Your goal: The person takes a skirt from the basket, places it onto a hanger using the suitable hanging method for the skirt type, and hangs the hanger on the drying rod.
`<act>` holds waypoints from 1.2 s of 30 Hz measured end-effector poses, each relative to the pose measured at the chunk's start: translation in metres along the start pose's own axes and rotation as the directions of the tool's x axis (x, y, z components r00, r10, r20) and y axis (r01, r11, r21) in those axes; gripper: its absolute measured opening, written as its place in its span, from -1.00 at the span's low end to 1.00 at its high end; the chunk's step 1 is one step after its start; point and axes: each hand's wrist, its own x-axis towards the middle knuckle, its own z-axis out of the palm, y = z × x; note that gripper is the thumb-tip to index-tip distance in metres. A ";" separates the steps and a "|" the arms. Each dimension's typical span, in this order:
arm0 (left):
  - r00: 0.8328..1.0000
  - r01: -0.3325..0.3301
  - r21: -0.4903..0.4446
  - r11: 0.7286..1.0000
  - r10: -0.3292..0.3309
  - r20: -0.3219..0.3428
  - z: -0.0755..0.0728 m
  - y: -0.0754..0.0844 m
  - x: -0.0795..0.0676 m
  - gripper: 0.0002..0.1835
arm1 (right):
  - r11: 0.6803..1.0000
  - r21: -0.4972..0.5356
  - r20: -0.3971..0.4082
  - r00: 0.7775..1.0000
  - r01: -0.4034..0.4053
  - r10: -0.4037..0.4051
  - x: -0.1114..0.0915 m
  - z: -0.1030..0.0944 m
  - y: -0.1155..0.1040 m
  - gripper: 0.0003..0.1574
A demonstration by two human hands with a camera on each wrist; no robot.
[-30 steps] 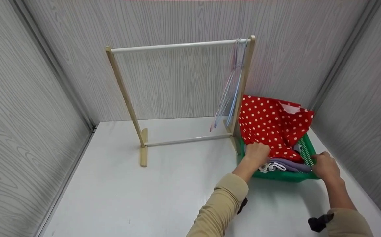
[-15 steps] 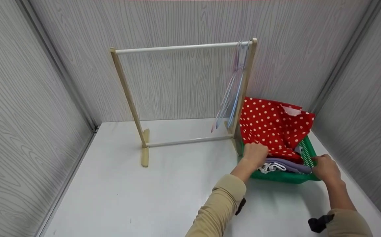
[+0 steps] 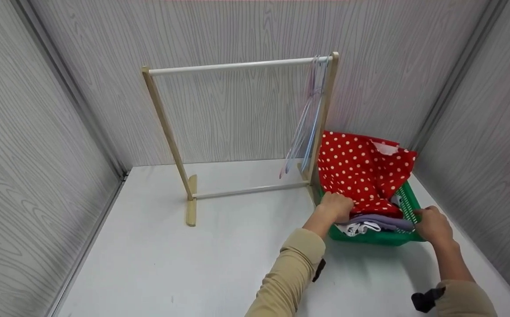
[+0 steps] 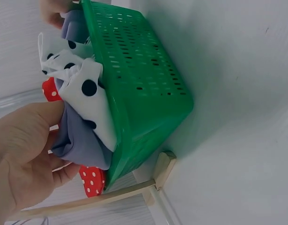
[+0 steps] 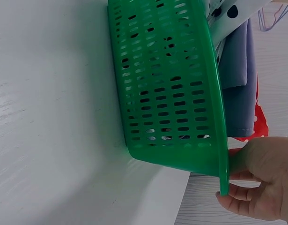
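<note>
My left hand [image 3: 335, 208] pinches a folded purple-grey garment [image 4: 80, 140] at the near left of the green basket [image 3: 371, 238]. In the left wrist view its thumb presses on the fabric, with fingers curled beneath. Beside that fold, a white cloth with black dots [image 4: 87, 86] bulges over the rim. My right hand [image 3: 434, 223] grips the basket's near right corner, thumb inside the rim and fingers outside. A red cloth with white dots [image 3: 356, 167] covers the back of the pile and hangs over the far rim.
To the left of the basket stands a wooden rack with a white top rail [image 3: 237, 66]. Several thin pink and blue hangers [image 3: 299, 127] hang at the rail's right end, close to the basket. Panel walls [image 3: 237, 114] enclose the white table [image 3: 219, 264].
My left hand has shifted slightly left, and the purple-grey garment and white dotted cloth move a little with it. My right hand stays at the basket corner. The head view has tilted slightly.
</note>
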 end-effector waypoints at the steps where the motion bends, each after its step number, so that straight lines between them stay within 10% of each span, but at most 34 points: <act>1: 1.000 -0.005 0.004 1.000 0.005 0.015 -0.001 -0.001 -0.001 -0.86 | 1.000 0.001 0.002 1.000 0.000 0.000 0.000 0.000 -0.001 -0.47; 7: 0.995 -0.084 0.117 0.990 0.089 -0.040 0.004 0.003 -0.001 -0.85 | 1.000 -0.016 -0.017 1.000 0.020 -0.020 -0.002 0.001 -0.002 -0.48; 15: 0.978 -0.022 0.088 0.996 0.040 -0.204 0.005 0.001 0.000 -0.85 | 1.000 -0.021 -0.015 1.000 0.021 -0.021 -0.002 0.001 0.001 -0.46; 25: 0.867 0.027 0.256 0.966 0.105 -0.487 -0.011 -0.003 -0.004 -0.79 | 0.996 0.054 0.084 0.994 -0.068 0.064 -0.002 -0.004 -0.003 -0.40; 36: 0.804 -0.064 0.334 0.940 0.247 -0.541 -0.029 -0.015 -0.021 -0.80 | 0.997 0.035 0.009 0.998 -0.062 0.061 -0.002 -0.002 -0.001 -0.45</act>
